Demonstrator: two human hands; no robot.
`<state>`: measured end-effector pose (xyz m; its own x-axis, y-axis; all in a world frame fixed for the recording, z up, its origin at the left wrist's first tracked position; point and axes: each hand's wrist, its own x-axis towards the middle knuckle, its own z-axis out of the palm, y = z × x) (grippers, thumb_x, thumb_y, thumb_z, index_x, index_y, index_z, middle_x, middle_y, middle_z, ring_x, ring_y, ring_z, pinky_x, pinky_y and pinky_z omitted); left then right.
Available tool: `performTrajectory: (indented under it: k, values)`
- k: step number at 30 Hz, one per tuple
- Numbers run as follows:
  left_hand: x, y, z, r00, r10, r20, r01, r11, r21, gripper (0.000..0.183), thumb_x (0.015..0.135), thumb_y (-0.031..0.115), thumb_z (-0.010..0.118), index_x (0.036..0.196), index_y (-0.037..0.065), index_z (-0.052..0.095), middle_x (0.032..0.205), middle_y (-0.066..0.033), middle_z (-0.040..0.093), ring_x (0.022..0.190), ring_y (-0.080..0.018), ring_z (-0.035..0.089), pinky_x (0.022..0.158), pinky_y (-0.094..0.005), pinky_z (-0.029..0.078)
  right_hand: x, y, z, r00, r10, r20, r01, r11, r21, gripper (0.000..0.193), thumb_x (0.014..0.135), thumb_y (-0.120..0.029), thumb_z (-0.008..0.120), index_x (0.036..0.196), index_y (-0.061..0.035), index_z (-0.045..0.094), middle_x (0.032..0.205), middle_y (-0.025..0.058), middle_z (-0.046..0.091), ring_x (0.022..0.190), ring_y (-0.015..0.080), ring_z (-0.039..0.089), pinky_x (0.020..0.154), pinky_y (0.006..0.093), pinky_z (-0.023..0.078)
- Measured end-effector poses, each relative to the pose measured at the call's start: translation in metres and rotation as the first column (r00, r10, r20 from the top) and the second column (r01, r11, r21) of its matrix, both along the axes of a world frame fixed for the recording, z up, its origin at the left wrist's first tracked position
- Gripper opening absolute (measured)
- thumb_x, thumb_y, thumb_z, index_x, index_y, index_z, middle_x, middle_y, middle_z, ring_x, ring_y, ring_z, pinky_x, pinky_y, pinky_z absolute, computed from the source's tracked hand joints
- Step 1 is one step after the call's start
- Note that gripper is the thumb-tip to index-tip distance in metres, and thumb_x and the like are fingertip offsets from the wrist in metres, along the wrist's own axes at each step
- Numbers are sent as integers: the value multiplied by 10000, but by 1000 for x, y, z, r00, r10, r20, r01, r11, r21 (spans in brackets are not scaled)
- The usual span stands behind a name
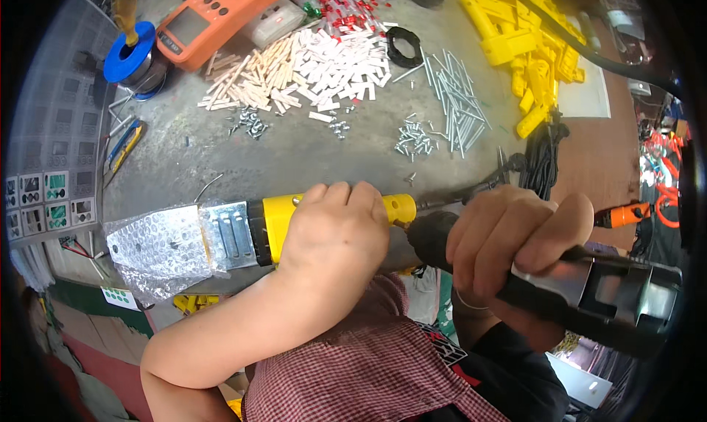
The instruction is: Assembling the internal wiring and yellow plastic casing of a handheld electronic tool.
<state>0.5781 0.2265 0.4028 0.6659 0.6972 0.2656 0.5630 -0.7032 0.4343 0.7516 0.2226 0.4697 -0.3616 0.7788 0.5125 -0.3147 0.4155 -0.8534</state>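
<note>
My left hand (335, 234) grips a yellow-handled tool (276, 223) held level above the bench edge. Its flat metal blade (228, 234) points left, and the blade's end is wrapped in clear bubble film (158, 249). My right hand (515, 238) is closed on a black electric screwdriver (589, 289), whose dark nose (427, 238) meets the yellow handle's right end (400, 207). The bit itself is hidden between the two.
On the grey bench lie a heap of small white and tan sticks (309, 68), loose screws (412, 138), metal rods (456, 98), yellow plastic shells (523, 39), an orange meter (213, 17), a blue solder spool (132, 54) and black rings (403, 45).
</note>
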Motion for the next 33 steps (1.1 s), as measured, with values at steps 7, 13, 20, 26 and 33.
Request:
performTrajectory:
  k: [7,13,20,26,33]
  values:
    - [-5,-3,0,999,-45,-9,44,999,-16,124,664,147,629,748,56,621,746,-56,508,744,-209,529,723,-351,436,-1,5,-2,997,69,35,-71,996,61,543,804,-461,762,998,-73,434,626,48,589,495,178,623,452,280,507]
    - [-50,-28,37,992,-112,-50,111,994,-18,554,738,302,693,1228,70,583,1273,-123,563,1248,-280,496,1017,-511,375,-23,-9,13,901,-417,116,433,879,-199,687,726,-551,792,1050,-53,447,606,23,568,482,149,567,442,286,472]
    - [-88,-48,-2,983,-76,-167,95,989,113,466,835,265,570,1294,186,549,1419,-19,485,1357,-224,392,992,-545,358,-75,21,20,952,-302,57,307,926,-219,675,714,-565,792,1053,-86,457,668,24,527,534,165,521,493,298,441]
    - [-85,-46,-20,999,-37,-22,42,966,256,343,821,339,599,1156,266,612,1226,59,573,1205,-130,508,901,-506,376,-101,32,16,976,-218,-11,213,961,-174,567,758,-495,770,945,-93,415,660,34,546,496,171,537,506,298,462]
    - [-93,-48,-24,992,-111,52,102,982,157,314,885,319,502,1155,213,623,1411,-10,505,1314,-170,420,909,-446,440,-101,47,6,991,75,110,-78,997,23,534,786,-491,746,959,-102,423,667,13,570,504,160,588,514,287,491]
